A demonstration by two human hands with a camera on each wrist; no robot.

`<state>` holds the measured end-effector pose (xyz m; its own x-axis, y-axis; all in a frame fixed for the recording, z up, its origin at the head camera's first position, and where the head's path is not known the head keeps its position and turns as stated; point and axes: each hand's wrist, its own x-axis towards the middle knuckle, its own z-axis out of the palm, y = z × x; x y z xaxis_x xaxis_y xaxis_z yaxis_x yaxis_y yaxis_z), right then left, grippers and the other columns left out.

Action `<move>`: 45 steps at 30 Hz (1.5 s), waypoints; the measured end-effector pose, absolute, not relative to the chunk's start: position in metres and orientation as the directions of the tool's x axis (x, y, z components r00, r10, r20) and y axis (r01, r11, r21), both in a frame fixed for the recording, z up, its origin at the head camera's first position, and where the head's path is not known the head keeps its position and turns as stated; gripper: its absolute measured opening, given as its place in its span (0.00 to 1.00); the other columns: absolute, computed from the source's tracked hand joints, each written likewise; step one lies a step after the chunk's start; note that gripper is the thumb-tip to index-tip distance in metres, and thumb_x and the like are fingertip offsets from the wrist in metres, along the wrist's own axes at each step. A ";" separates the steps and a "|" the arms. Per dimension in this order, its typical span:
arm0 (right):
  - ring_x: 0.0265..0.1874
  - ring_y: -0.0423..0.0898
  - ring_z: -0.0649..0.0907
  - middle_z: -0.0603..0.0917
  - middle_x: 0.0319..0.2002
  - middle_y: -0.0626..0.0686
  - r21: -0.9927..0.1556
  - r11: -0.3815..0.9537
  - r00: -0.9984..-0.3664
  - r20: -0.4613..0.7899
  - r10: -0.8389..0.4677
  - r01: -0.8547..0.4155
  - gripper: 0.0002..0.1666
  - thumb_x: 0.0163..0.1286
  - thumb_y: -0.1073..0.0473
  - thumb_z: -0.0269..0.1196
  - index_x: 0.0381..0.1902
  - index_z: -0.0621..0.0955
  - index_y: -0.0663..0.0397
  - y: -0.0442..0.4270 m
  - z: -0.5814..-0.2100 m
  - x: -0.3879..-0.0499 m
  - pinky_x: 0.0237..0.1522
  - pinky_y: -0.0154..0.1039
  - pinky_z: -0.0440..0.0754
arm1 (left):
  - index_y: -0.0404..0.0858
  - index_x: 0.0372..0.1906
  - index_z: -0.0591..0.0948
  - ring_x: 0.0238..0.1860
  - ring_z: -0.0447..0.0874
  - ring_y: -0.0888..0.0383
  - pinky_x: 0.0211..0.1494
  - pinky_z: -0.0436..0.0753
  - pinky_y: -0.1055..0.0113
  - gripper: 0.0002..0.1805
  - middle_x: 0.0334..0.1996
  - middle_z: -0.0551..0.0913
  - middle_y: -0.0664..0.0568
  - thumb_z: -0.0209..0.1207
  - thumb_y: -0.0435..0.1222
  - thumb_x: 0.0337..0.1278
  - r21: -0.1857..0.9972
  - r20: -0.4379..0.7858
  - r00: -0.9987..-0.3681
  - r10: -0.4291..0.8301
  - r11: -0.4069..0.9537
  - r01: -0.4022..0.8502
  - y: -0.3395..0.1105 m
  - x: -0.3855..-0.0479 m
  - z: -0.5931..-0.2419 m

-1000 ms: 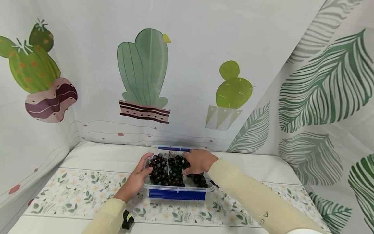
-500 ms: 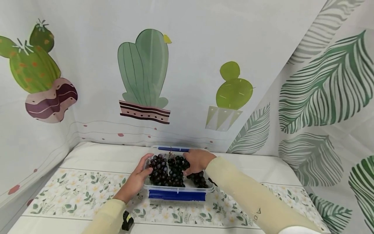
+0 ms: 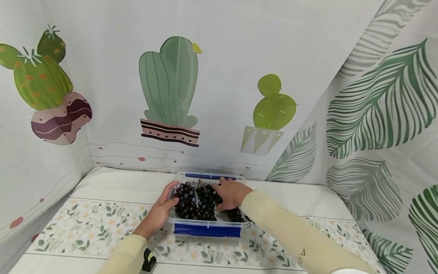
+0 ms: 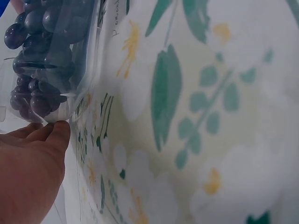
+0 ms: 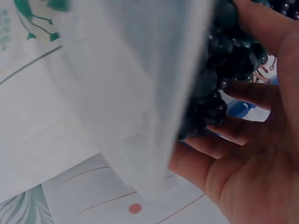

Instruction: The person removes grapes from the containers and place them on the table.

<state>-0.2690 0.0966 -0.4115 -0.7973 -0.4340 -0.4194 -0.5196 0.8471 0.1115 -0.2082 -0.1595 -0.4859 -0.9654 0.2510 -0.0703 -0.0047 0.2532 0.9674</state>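
A clear container with blue latches holds bunches of dark grapes. My left hand grips its left side, thumb over the rim; the left wrist view shows the fingertips of that hand against the clear wall, with grapes behind it. Inside the right part, my right hand reaches down onto grapes. Seen from the right wrist, the thumb and fingers of this hand curve round a dark bunch; a blurred clear wall partly hides it.
The container stands on a white cloth with a floral band. A hanging backdrop printed with cacti and leaves rises close behind. A small black device sits by the left sleeve.
My right hand has shifted slightly left over the grapes, and more of the container's back latch shows. The left hand keeps its place. The head view has tilted up slightly.
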 end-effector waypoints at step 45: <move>0.75 0.61 0.71 0.66 0.78 0.55 0.113 0.796 -0.779 -0.325 -0.536 -0.594 0.42 0.69 0.51 0.73 0.76 0.69 0.29 0.102 -0.433 -0.267 0.46 0.46 0.87 | 0.56 0.83 0.50 0.86 0.23 0.40 0.83 0.45 0.30 0.29 0.87 0.28 0.52 0.39 0.41 0.87 0.967 -0.077 -0.967 0.242 0.253 -0.013 -0.160 -0.205 -0.487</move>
<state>-0.2672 0.1024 -0.4332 -0.7793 -0.5357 -0.3251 -0.5943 0.7963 0.1128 -0.2054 -0.1598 -0.4868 -0.9673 0.2419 -0.0767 -0.0135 0.2529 0.9674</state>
